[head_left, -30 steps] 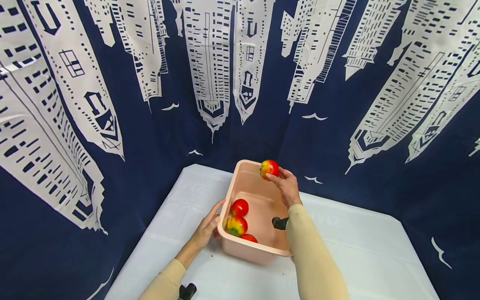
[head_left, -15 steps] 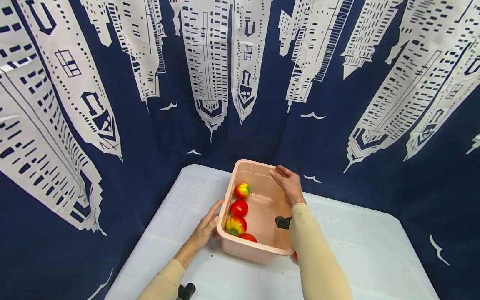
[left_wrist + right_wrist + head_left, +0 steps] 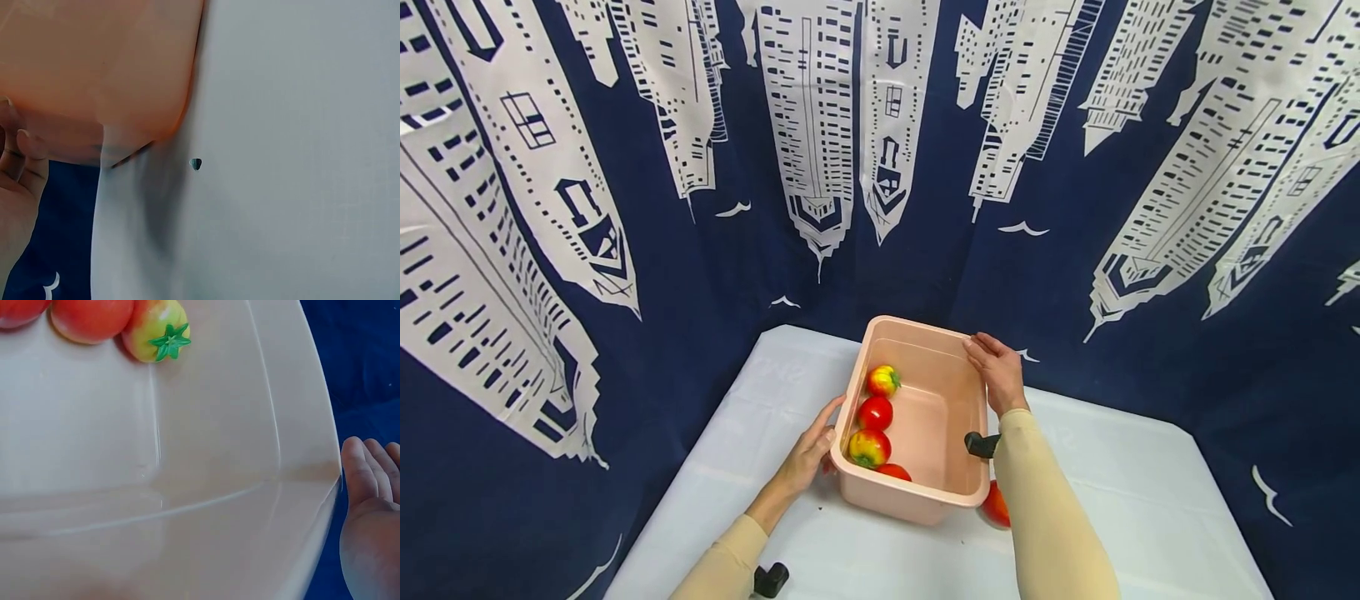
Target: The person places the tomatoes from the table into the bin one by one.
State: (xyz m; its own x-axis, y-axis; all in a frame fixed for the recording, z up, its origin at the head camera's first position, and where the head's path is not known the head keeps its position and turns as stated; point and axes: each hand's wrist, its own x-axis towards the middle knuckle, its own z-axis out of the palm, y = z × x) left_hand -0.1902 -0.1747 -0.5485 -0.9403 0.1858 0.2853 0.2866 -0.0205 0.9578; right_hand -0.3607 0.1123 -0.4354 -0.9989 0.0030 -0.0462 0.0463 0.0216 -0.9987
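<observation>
A pink plastic bin (image 3: 887, 502) stands on the white-covered table, with toy tomatoes lined up along its left wall inside. The farthest tomato (image 3: 883, 381) is red and yellow with a green star-shaped calyx. Nearer come a plain red tomato (image 3: 876, 413), a yellow-red tomato (image 3: 869, 448) and a red one partly hidden by the front wall. My left hand (image 3: 801, 458) holds the bin's left side, fingers bent against its outer wall in the left wrist view. At the far right corner, my right hand (image 3: 1000, 371) has extended fingers at the rim and holds nothing.
Another red tomato (image 3: 996, 506) lies outside the bin on the right, partly behind the right sleeve (image 3: 1051, 508). A dark blue cloth (image 3: 917, 283) with white skyline prints hangs behind the table (image 3: 1120, 467). Black camera mounts sit on both wrists.
The yellow-red tomato in my right hand has been released into the bin's far left corner. My right hand has then moved right to the rim. The left hand keeps its place.
</observation>
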